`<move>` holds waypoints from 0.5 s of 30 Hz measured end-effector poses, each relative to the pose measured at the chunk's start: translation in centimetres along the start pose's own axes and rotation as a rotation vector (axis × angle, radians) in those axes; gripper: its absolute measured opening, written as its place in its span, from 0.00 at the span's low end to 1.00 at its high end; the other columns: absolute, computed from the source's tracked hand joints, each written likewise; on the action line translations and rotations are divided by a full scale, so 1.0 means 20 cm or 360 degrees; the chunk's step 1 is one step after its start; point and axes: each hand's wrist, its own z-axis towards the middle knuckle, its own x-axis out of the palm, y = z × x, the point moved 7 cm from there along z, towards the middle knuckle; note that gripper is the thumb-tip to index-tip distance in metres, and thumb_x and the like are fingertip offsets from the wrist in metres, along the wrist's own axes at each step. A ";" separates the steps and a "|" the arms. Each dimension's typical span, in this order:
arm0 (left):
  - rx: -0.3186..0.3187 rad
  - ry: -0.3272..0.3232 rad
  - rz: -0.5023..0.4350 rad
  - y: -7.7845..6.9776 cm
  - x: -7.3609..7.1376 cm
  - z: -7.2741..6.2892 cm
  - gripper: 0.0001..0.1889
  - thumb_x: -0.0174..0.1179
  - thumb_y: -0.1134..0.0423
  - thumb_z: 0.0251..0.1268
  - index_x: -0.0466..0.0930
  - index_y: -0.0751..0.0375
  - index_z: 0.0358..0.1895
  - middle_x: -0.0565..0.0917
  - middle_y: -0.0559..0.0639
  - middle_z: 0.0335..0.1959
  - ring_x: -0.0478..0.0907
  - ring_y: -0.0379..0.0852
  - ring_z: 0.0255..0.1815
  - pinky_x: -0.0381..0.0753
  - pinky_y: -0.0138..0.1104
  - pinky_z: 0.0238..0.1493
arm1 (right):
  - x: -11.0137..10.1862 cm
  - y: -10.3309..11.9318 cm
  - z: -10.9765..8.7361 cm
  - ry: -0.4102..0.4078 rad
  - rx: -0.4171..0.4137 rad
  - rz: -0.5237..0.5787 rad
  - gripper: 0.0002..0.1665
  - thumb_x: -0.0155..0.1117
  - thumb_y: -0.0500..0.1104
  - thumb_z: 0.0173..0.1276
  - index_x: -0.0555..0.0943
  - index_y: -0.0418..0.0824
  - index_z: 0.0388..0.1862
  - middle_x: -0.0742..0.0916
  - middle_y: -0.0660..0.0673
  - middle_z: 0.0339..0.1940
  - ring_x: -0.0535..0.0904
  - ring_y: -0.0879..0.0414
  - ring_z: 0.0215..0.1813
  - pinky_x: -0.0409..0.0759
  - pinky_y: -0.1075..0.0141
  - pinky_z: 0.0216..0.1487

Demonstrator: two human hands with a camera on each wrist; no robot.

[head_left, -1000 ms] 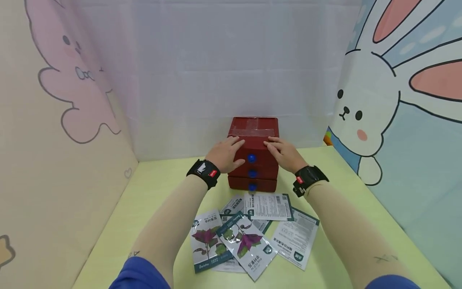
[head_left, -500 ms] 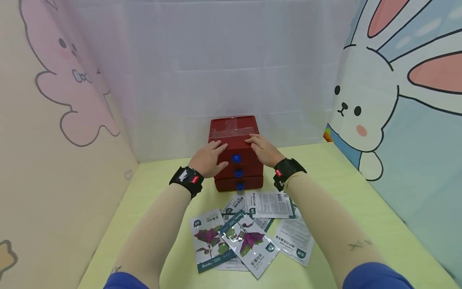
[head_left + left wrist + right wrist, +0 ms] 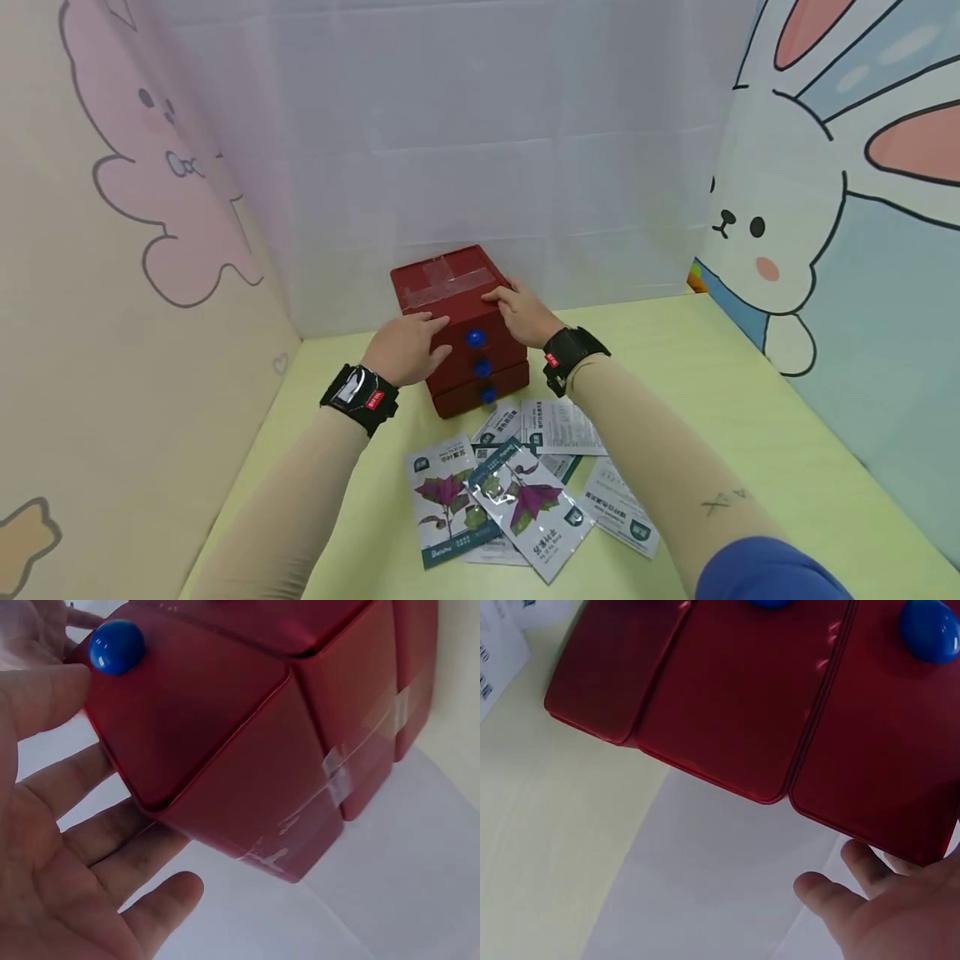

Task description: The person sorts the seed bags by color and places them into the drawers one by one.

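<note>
A dark red box of three stacked drawers (image 3: 498, 346) stands angled on the table, clear tape across its top. Each drawer front has a round blue knob, the top one (image 3: 475, 338) close to my left thumb. My left hand (image 3: 405, 348) lies along the box's upper left edge, fingers spread and relaxed; in the left wrist view its thumb reaches the front face beside the blue knob (image 3: 116, 646). On the upper right edge rests my right hand (image 3: 525, 315), fingertips over the top. From the right wrist, some right fingers (image 3: 829, 896) stand off the red side.
Several flat printed packets overlap on the pale yellow table (image 3: 660, 358) before the box, including one with a purple flower (image 3: 534, 508) and one with dense text (image 3: 562, 425). A white cloth wall (image 3: 480, 150) rises close behind; cartoon panels flank both sides.
Both hands have moved the box leftward and turned it, so its front now faces partly right. The head view has shifted slightly. The packets stay in about the same layout.
</note>
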 end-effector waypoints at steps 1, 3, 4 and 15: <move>0.0009 -0.0017 -0.0001 0.01 -0.01 -0.01 0.27 0.60 0.51 0.65 0.75 0.59 0.64 0.79 0.60 0.58 0.77 0.56 0.58 0.76 0.47 0.56 | 0.01 0.01 0.01 0.0004 0.0004 0.0012 0.22 0.38 0.39 0.78 0.75 0.41 0.63 0.58 0.34 0.75 0.49 0.41 0.77 0.56 0.47 0.71; 0.0026 -0.0065 0.0002 0.04 -0.04 -0.03 0.23 0.59 0.54 0.65 0.78 0.59 0.61 0.83 0.58 0.53 0.80 0.55 0.52 0.80 0.45 0.50 | 0.04 0.04 0.03 0.0015 0.0011 0.0041 0.22 0.38 0.39 0.78 0.75 0.42 0.62 0.58 0.35 0.75 0.50 0.41 0.76 0.57 0.47 0.71; 0.0031 -0.0090 -0.0001 0.05 -0.05 -0.05 0.21 0.60 0.55 0.65 0.80 0.59 0.59 0.84 0.57 0.50 0.82 0.54 0.48 0.82 0.43 0.46 | 0.05 0.06 0.04 0.0022 0.0012 0.0052 0.22 0.38 0.39 0.78 0.75 0.42 0.62 0.58 0.35 0.76 0.50 0.41 0.76 0.57 0.48 0.71; 0.0037 -0.0202 0.0048 0.13 -0.10 -0.11 0.14 0.62 0.59 0.62 0.87 0.57 0.49 0.87 0.56 0.39 0.84 0.53 0.34 0.82 0.41 0.28 | 0.14 0.16 0.11 0.0023 0.0021 0.0064 0.24 0.34 0.38 0.79 0.76 0.42 0.62 0.67 0.37 0.71 0.56 0.45 0.75 0.60 0.54 0.71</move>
